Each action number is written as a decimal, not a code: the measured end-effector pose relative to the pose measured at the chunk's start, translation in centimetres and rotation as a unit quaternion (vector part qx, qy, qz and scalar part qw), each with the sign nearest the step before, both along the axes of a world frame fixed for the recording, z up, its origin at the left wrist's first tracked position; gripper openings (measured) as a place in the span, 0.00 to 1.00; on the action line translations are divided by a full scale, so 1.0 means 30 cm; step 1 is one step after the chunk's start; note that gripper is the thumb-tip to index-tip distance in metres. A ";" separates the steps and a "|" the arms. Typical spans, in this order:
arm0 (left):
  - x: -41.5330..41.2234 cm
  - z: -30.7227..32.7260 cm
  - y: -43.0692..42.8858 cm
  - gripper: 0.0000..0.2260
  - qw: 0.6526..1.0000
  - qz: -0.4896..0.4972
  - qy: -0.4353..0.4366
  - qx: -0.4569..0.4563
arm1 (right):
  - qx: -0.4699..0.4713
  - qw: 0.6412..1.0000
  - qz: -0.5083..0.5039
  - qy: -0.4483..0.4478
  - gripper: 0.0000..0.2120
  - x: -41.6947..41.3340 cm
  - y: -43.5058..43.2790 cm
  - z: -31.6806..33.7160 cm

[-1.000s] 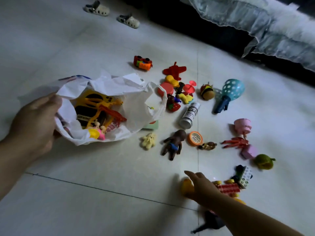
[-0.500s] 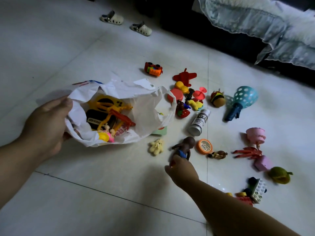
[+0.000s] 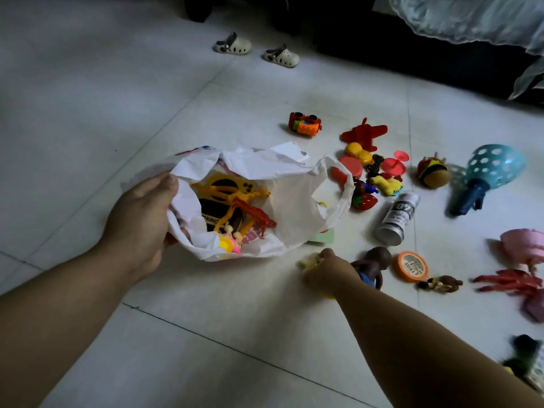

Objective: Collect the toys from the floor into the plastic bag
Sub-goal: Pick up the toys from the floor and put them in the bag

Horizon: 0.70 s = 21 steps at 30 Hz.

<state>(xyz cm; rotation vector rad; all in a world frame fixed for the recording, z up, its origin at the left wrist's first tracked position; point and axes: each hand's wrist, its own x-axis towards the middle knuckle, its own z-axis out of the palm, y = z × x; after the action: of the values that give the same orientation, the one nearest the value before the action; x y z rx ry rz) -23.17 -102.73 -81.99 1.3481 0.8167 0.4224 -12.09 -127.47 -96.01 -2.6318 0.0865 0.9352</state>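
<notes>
Right hand (image 3: 329, 267) curled over yellow bear (image 3: 306, 265); left hand (image 3: 141, 219) pinching plastic bag (image 3: 294, 201) rim; mouth gapes up-left of bear (near, 1 short lift).

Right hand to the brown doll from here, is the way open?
Likely yes, once it is free: the right hand is curled over the small yellow bear. The brown doll lies uncovered right beside its wrist. The left hand holds the plastic bag.

yellow toy (image 3: 305, 265) blurred under right hand (image 3: 332, 270), purple block (image 3: 535, 309) cut by edge
</notes>
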 end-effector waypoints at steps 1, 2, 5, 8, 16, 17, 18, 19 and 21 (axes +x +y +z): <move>0.005 0.008 0.002 0.10 1.000 -0.002 -0.006 -0.007 | -0.007 1.000 0.022 0.015 0.27 0.008 -0.005 -0.002; 0.007 0.014 0.010 0.11 1.000 -0.008 -0.009 -0.009 | -0.029 0.997 0.056 0.037 0.28 0.014 -0.009 0.003; 0.015 0.017 0.035 0.11 1.000 -0.004 -0.006 -0.002 | -0.052 0.995 0.078 0.033 0.19 0.022 -0.027 0.027; 0.025 0.018 0.043 0.10 1.000 -0.007 -0.014 -0.009 | -0.056 0.995 0.069 0.041 0.15 -0.006 -0.054 0.025; 0.013 0.019 0.070 0.13 1.000 0.008 -0.007 -0.029 | 0.045 0.997 -0.046 -0.035 0.11 -0.153 -0.080 0.009; 0.009 0.015 0.074 0.13 0.999 0.008 -0.005 -0.030 | 0.047 0.996 -0.045 -0.053 0.16 -0.153 -0.073 0.010; 0.003 0.011 0.079 0.13 1.000 0.007 -0.006 -0.029 | 0.057 0.996 -0.039 -0.050 0.20 -0.149 -0.062 0.017; -0.003 0.008 0.085 0.12 1.000 0.007 -0.007 -0.027 | 0.064 0.997 -0.021 -0.035 0.24 -0.142 -0.047 0.017; -0.017 -0.001 0.092 0.13 1.000 0.004 -0.006 -0.027 | 0.027 0.999 0.039 -0.015 0.28 -0.127 -0.016 0.019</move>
<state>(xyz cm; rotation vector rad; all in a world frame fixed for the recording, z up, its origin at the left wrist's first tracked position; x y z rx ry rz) -23.69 -99.96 -82.01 1.2920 0.8188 0.4123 -15.89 -127.94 -95.45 -2.6148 -0.0475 0.9109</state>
